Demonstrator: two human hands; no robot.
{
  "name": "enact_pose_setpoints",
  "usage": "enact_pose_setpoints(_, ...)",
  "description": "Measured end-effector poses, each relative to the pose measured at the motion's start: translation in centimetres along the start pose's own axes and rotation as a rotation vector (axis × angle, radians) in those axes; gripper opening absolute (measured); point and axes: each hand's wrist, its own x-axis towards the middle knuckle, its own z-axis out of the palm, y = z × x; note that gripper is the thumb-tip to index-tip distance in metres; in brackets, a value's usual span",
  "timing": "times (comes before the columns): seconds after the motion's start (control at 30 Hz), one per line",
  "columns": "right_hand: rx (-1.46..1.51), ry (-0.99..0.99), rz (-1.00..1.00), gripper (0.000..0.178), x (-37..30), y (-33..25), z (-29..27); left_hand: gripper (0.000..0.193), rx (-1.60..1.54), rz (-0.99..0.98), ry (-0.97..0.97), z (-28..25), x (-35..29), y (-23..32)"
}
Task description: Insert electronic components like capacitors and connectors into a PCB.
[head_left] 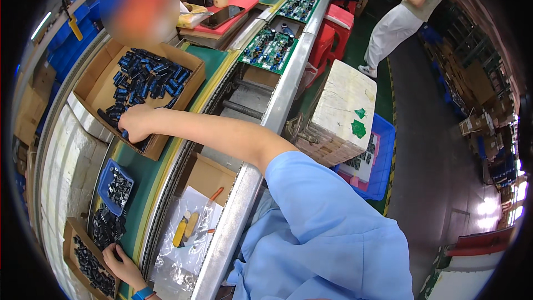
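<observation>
Both hands in among parts, well apart; R hand in lg. box, L hand at sm. box.
R hand's fingers bent down at near end of lg. cardboard box, by blue-black capacitors, most heaped toward far side; can't tell if one's gripped; L hand, w/ blue wristband, has fingers curled btwn loose black parts and sm. cardboard box of similar pcs; its grip can't be told either; blue tray w/ sm. parts sits btwn the boxes on green bench; populated circuit bds on the line, upper ctr.
</observation>
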Motion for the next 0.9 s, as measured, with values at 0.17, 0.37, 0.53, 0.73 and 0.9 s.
enact_pose_setpoints(0.17, -0.002, -0.001, -0.021, 0.039, 0.14, 0.28, -0.07, 0.013, -0.017, 0.029, 0.028, 0.17, 0.04, -0.30)
enact_pose_setpoints(0.37, 0.024, 0.017, -0.017, 0.039, -0.03, 0.31, 0.25, 0.012, -0.001, 0.013, 0.037, 0.00, -0.11, 0.20)
enact_pose_setpoints(0.53, 0.016, 0.006, -0.013, 0.038, -0.28, 0.01, 0.12, 0.011, -0.020, 0.020, 0.047, 0.10, -0.36, 0.12)
enact_pose_setpoints(0.73, 0.013, -0.003, -0.014, 0.039, -0.15, 0.32, -0.22, 0.009, -0.039, 0.035, 0.043, -0.17, 0.06, 0.54)
enact_pose_setpoints(0.9, 0.011, -0.029, 0.002, 0.039, -0.32, -0.24, -0.40, 0.008, -0.060, 0.031, 0.039, -0.22, -0.23, 0.34)
